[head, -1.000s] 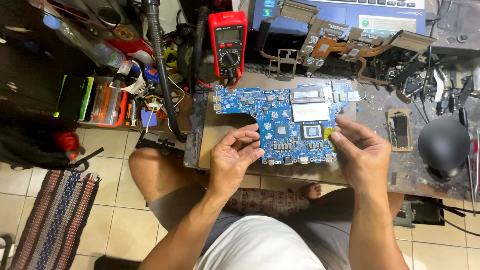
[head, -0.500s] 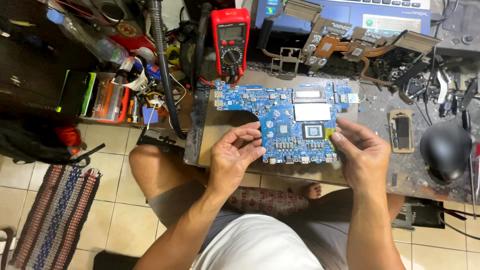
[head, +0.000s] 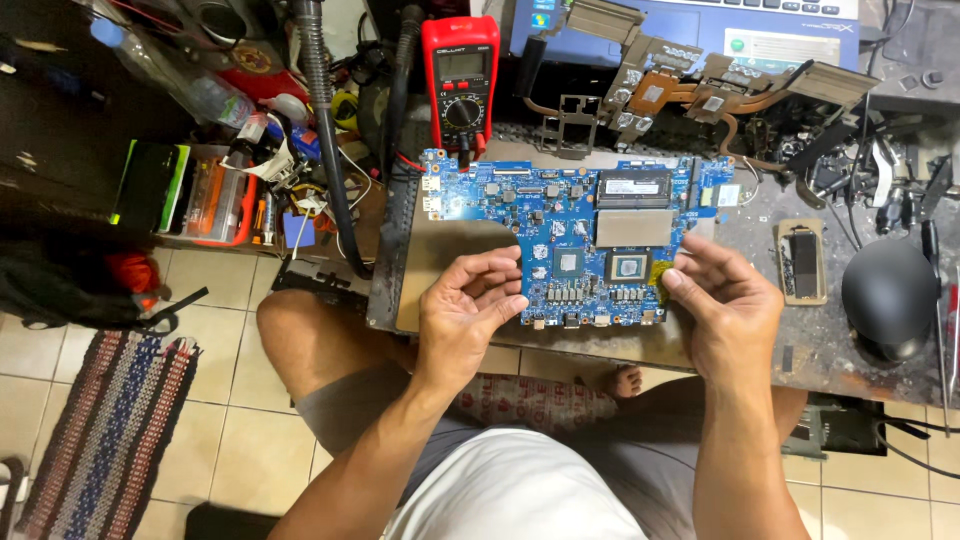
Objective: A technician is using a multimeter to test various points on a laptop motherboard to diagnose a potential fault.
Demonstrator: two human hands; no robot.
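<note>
I see blue laptop motherboard (head: 570, 235) flat on table (head: 800, 340), below red multimeter (head: 461, 85). Left hand (head: 470, 305) and right hand (head: 725, 300) pinch its near corners, fingers clenched on edges, apparently sparing chips.

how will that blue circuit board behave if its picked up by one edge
The flat blue circuit board probably stays stiff and looks light for its size. Its exposed chips look fragile, so gripping the rims, as the left hand and right hand do, seems safest.
</note>
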